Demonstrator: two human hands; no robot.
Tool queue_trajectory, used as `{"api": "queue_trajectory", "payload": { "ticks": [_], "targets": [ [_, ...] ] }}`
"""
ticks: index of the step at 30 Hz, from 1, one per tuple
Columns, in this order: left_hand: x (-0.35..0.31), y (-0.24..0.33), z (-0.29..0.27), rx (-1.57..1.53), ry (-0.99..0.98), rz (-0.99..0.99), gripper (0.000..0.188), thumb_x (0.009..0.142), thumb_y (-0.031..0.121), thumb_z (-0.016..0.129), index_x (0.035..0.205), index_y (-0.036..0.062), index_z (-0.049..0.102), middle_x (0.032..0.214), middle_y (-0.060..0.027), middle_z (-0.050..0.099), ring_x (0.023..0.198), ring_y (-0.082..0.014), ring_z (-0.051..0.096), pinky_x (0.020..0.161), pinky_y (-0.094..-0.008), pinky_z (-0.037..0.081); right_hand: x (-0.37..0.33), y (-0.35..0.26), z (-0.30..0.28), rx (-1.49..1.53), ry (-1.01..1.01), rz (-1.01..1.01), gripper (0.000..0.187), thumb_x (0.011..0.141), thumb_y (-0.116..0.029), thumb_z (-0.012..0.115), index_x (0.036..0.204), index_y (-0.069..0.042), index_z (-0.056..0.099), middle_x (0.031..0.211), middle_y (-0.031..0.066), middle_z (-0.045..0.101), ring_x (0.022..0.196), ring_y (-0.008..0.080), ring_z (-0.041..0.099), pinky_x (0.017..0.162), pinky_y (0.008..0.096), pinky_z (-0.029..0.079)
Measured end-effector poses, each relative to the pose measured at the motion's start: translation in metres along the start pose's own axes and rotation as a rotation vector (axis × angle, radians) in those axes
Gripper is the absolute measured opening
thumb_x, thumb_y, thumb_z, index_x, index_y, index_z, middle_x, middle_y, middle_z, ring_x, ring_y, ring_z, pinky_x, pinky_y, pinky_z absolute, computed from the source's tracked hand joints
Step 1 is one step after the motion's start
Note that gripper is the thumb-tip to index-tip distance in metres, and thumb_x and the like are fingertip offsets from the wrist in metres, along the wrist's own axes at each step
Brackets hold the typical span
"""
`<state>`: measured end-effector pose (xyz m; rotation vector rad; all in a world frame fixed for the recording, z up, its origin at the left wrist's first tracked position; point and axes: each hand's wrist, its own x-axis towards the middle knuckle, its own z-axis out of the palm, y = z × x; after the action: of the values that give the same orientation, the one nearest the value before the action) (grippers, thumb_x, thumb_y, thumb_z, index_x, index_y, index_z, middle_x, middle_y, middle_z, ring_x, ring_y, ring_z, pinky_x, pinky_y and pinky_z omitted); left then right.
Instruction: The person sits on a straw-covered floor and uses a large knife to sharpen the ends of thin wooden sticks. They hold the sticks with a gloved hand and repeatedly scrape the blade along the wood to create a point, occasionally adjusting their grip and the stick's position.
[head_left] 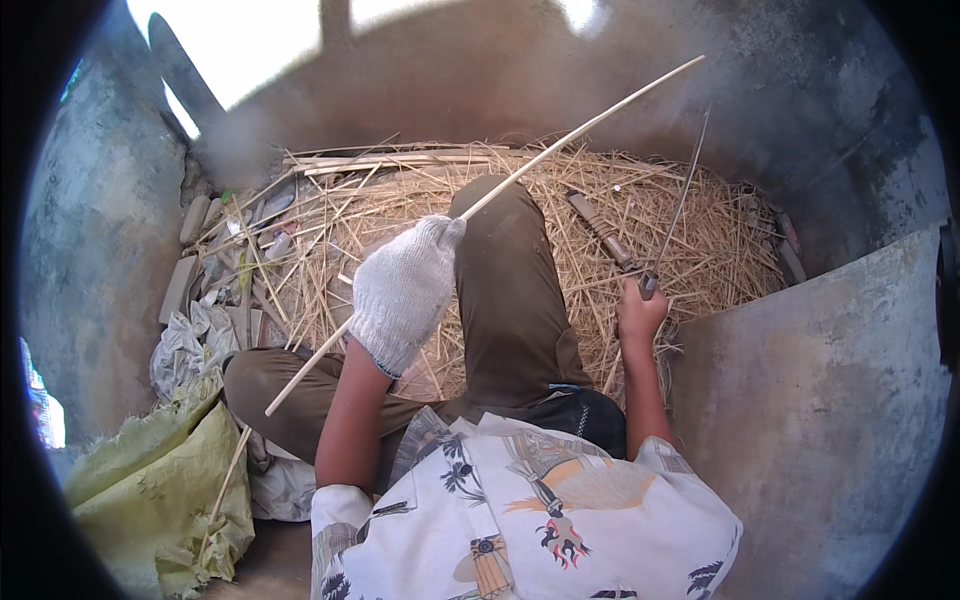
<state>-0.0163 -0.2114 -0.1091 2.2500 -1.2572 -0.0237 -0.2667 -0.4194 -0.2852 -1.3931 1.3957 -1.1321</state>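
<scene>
Gloved fingers (443,235) of the left hand (405,290) curl around a pale stick (583,132), left of the frame's centre; it slants from lower left toward upper right. Right of centre, the bare right hand (641,312) grips a long knife (684,195), blade pointing up. Straw-coloured strips (720,250) lie behind both hands.

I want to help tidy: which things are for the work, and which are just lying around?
Seem in use:
- long, pale, thin strip, in the left hand wearing a white knitted glove
- dark-handled tool with long, thin blade, in the right hand

Probably lying about:
- yellow-green woven sack
- straw-coloured heap of scraps
</scene>
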Motion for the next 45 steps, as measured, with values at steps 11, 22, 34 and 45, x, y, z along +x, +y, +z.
{"api": "queue_trajectory", "payload": {
  "ticks": [11, 22, 34, 45],
  "targets": [
    [-0.001, 0.019, 0.027, 0.081, -0.161, 0.014, 0.037, 0.11, 0.039, 0.046, 0.101, 0.0087, 0.065, 0.083, -0.0198, 0.071, 0.083, -0.0404, 0.071, 0.074, -0.0511, 0.056, -0.026, -0.079, 0.049, -0.46, -0.243, -0.463, 0.018, 0.084, -0.023, 0.072, 0.081, -0.006, 0.065, 0.065, 0.0161, 0.064, 0.063, 0.0391, 0.064, 0.06, 0.0456, 0.05],
    [-0.024, 0.003, 0.017, 0.082, -0.224, -0.017, 0.035, 0.11, 0.039, 0.046, 0.1, 0.0095, 0.061, 0.074, -0.0222, 0.068, 0.076, -0.046, 0.069, 0.065, -0.0557, 0.052, -0.016, -0.087, 0.061, -0.474, -0.283, -0.492, 0.021, 0.083, -0.025, 0.071, 0.077, -0.007, 0.063, 0.063, 0.0163, 0.063, 0.065, 0.04, 0.066, 0.061, 0.0481, 0.051],
    [-0.022, 0.005, 0.024, 0.022, -0.212, 0.003, 0.031, 0.109, 0.036, 0.047, 0.101, 0.0091, 0.06, 0.074, -0.0236, 0.067, 0.076, -0.0469, 0.068, 0.065, -0.0568, 0.052, -0.011, -0.094, 0.057, -0.494, -0.306, -0.401, 0.019, 0.081, -0.027, 0.072, 0.08, -0.008, 0.067, 0.065, 0.0152, 0.066, 0.066, 0.039, 0.068, 0.066, 0.0484, 0.053],
    [-0.021, 0.008, 0.019, 0.02, -0.229, -0.028, 0.034, 0.109, 0.038, 0.047, 0.101, 0.0082, 0.061, 0.076, -0.0241, 0.068, 0.08, -0.0468, 0.069, 0.068, -0.0571, 0.053, -0.003, -0.089, 0.049, -0.583, -0.323, -0.492, 0.018, 0.08, -0.025, 0.073, 0.081, -0.008, 0.068, 0.068, 0.0149, 0.067, 0.068, 0.0372, 0.069, 0.067, 0.0474, 0.055]
  ]
}}
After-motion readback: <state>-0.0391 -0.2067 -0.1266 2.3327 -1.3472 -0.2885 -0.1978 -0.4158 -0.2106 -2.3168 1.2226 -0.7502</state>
